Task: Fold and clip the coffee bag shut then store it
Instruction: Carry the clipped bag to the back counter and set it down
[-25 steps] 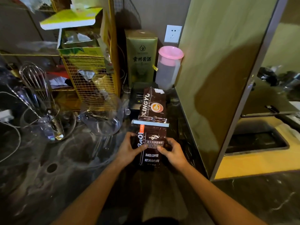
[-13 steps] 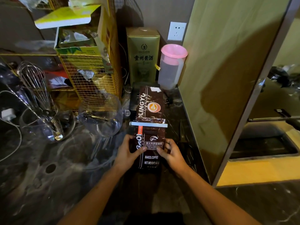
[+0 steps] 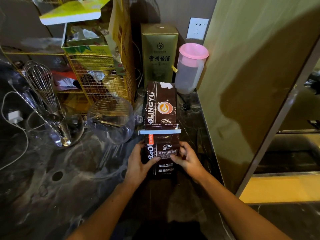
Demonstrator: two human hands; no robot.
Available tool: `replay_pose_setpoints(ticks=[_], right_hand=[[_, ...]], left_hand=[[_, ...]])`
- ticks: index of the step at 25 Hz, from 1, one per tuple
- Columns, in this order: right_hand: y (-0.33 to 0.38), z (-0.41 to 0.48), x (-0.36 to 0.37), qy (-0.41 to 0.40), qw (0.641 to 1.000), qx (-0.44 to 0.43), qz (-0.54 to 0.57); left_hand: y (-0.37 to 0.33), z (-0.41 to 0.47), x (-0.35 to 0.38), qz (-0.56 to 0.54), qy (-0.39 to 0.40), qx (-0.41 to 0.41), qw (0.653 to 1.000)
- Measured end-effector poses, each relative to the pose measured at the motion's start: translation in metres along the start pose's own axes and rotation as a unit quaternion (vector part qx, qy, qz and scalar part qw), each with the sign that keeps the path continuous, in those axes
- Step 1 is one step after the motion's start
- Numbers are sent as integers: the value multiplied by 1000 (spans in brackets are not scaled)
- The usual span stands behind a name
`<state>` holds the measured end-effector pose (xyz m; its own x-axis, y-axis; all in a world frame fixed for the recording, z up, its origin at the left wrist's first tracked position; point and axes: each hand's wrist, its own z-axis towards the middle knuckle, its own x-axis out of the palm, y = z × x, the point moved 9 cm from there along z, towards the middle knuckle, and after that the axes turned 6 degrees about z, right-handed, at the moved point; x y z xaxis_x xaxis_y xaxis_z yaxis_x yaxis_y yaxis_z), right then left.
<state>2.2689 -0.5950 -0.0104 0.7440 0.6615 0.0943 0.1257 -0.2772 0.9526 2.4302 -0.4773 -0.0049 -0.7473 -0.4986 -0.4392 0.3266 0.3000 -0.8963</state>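
Two hands hold the coffee bag [image 3: 161,129] upright near the desk's [image 3: 52,179] back edge, in front of the gold box [image 3: 159,54]. The left hand [image 3: 138,163] and right hand [image 3: 187,159] each close a grip on one side of the lower half, thumbs pressed to the front, probably to steady it. A white clip [image 3: 159,131] already spans the bag's middle, so storing seems to be what remains.

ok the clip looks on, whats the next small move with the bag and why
Probably slide the coffee bag back toward the gold box. The white clip already spans it, and both hands, left and right, grip its lower half, so only storing seems left.
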Motion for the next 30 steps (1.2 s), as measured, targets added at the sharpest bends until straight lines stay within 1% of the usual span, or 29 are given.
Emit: replay_pose_setpoints(ticks=[4,9,14,22,26,30], right_hand=[[3,6,1,-9,1000,-18,-7],[-1,3,5,-7,1000,-8,21],[-3,0,6,-16,1000,-9,14],[-3,-4,7,-46,998,-15,-43],[6,-9,3,-81,994,-29,-66],[17,-21,5,-82,991,-47,-95]], left_hand=[[-6,7,0,6,2,8,1000],[-7,9,4,18,6,3,1000],[-9,5,5,18,-6,10,1000],[-13,-2,2,12,0,9,1000],[-16,-4,-2,6,-12,22,1000],[-20,-11,-6,0,-10,19,1000]])
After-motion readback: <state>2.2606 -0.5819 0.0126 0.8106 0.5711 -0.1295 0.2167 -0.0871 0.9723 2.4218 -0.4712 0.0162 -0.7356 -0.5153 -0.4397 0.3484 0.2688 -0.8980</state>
